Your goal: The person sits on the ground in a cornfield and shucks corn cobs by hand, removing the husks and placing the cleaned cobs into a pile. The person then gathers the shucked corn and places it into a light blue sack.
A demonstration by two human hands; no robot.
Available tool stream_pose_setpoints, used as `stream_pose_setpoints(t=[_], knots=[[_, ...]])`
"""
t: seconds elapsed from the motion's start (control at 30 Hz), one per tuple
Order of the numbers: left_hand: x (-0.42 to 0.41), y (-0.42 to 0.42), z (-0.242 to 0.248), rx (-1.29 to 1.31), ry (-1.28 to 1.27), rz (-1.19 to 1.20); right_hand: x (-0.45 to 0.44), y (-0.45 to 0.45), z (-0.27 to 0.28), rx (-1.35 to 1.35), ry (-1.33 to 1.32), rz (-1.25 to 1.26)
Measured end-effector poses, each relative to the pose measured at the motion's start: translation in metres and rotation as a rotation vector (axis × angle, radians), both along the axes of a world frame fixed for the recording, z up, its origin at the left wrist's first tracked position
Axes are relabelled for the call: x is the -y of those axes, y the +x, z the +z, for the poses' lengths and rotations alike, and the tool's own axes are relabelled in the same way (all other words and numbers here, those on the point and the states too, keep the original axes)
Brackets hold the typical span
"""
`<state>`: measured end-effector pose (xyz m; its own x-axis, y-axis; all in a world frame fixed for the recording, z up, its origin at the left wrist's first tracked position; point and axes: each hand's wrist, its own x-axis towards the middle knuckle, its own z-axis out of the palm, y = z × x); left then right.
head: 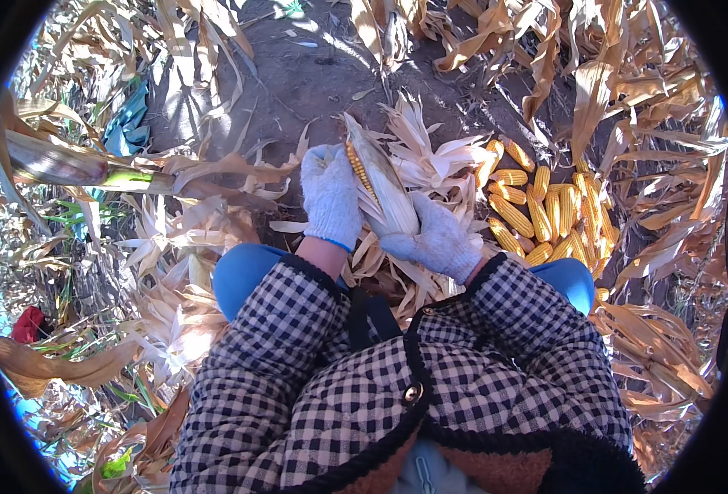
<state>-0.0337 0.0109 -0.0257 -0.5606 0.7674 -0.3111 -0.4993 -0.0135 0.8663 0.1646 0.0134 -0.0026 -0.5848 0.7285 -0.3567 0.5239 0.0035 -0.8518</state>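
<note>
A corn ear (384, 176) still partly wrapped in pale dry husk is held between my two hands, its tip pointing away from me. Yellow kernels show along its left side, where the husk is parted. My right hand (441, 239), in a white knit glove, grips the ear's lower end. My left hand (332, 191), gloved alike, is closed at the ear's left side with a bit of husk at its fingers. Right of my hands lies a heap of bare yellow corn ears (552, 210). Loose stripped husks (429, 151) lie just behind the held ear.
Dry corn stalks and leaves (592, 92) stand around. A thick stalk (61, 162) reaches in from the left. Bare soil (314, 80) shows ahead. A blue-green crumpled sheet (128, 123) and a red item (27, 325) lie at left. More husks (172, 309) lie beside my left knee.
</note>
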Motion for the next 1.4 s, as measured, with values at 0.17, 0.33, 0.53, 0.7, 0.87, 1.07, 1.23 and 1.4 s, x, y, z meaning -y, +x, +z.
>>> stream_pose_setpoints(t=[0.17,0.33,0.53,0.7,0.87,1.07,1.23,1.4], knots=[[-0.003,-0.005,-0.002,-0.167,-0.071,-0.027,-0.001,0.001,0.013,0.052,0.010,-0.003],[-0.004,-0.001,0.008,-0.117,-0.122,-0.111,0.000,0.003,0.010,0.066,0.129,-0.042],[-0.003,0.001,0.009,0.105,-0.099,-0.150,0.002,0.009,-0.001,-0.085,-0.018,-0.069],[-0.002,0.005,0.020,0.216,0.002,-0.127,-0.002,0.007,-0.024,-0.399,-0.219,-0.132],[-0.003,-0.008,0.002,-0.109,0.086,-0.083,-0.012,0.008,-0.008,-0.157,-0.133,-0.139],[-0.001,0.000,0.010,-0.128,-0.028,0.040,-0.016,0.011,-0.007,-0.131,0.009,-0.251],[0.001,0.006,-0.018,0.127,0.024,-0.252,-0.015,0.008,-0.005,-0.006,0.138,-0.122],[0.003,0.018,0.005,0.246,-0.032,-0.157,-0.005,0.005,-0.008,-0.015,0.140,-0.120]])
